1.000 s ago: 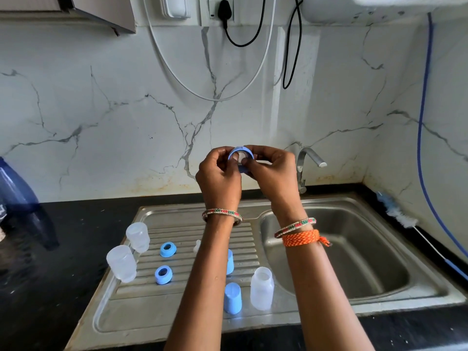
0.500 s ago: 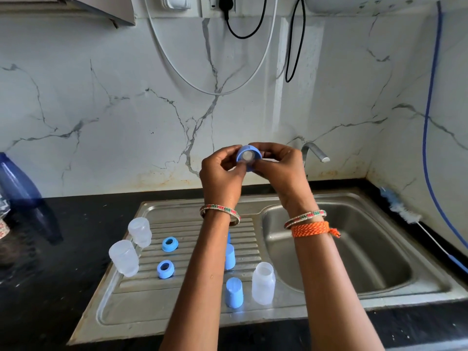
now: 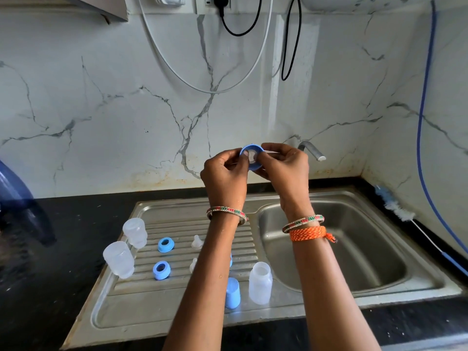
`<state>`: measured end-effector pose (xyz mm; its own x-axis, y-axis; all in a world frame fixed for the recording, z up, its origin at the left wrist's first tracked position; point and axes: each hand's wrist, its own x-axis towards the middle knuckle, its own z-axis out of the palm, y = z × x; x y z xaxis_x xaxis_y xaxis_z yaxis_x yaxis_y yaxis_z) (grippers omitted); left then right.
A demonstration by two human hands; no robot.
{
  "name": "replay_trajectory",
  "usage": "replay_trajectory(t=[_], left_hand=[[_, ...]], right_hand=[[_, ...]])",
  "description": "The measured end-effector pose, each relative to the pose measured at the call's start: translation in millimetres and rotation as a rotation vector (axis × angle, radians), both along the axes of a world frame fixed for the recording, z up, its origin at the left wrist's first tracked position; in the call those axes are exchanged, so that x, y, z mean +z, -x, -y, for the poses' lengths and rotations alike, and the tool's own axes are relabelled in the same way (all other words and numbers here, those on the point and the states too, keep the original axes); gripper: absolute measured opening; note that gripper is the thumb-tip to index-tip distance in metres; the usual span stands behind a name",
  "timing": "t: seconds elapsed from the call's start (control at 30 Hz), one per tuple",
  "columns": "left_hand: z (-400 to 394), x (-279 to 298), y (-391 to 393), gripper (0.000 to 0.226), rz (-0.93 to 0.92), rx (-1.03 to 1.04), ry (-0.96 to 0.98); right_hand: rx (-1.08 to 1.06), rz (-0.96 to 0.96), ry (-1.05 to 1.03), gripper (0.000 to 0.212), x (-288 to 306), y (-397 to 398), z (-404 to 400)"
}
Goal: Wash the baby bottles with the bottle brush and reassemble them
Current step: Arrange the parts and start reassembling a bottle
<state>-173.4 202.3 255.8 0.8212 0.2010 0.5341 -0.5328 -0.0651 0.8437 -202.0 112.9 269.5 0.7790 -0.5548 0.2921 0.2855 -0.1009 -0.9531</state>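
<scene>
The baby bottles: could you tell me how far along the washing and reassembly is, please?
Done, apparently: the bottle brush lies aside by the wall, so washing looks finished. In hand: the left hand and right hand hold a blue collar ring, seemingly seating a teat. Left: three open bottles, two rings, two teats and a blue cap on the drainboard lie unassembled.

Bare forearms; a beaded bangle behind each hand's wrist, plus an orange braided thread below the right bangle.
</scene>
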Motion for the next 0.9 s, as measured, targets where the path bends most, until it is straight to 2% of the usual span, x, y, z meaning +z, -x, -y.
replay_trajectory(t=[0.1, 0.23, 0.33, 0.43, 0.63, 0.7, 0.8, 0.9], left_hand=[[0, -1, -6, 0.012, -0.051, -0.027, -0.006], [6, -3, -8, 0.013, -0.131, -0.078, 0.029], [9, -3, -2, 0.008, -0.088, -0.026, 0.033], [7, -5, -7, 0.008, -0.064, -0.019, 0.002], [8, -10, -4, 0.008, 0.003, -0.022, 0.019], [4, -11, -9, 0.007, -0.038, -0.090, 0.038], [-12, -10, -17, 0.011, -0.157, -0.341, 0.063], [-24, -16, -22, 0.022, -0.303, -0.541, 0.184]], right_hand=[[-0.084, 0.028, 0.121, 0.010, 1, 0, -5], [-0.108, -0.004, 0.038, 0.004, -2, -7, -10], [0.024, -0.014, -0.101, 0.010, -5, -10, -6], [0.173, -0.013, -0.156, 0.004, -7, -6, -2], [0.092, -0.061, 0.008, 0.011, -6, -9, -4], [0.078, -0.057, 0.009, 0.010, -5, -9, -5], [0.102, -0.064, -0.145, 0.006, -7, -7, 0], [0.193, -0.100, -0.248, 0.006, -10, -6, 1]])
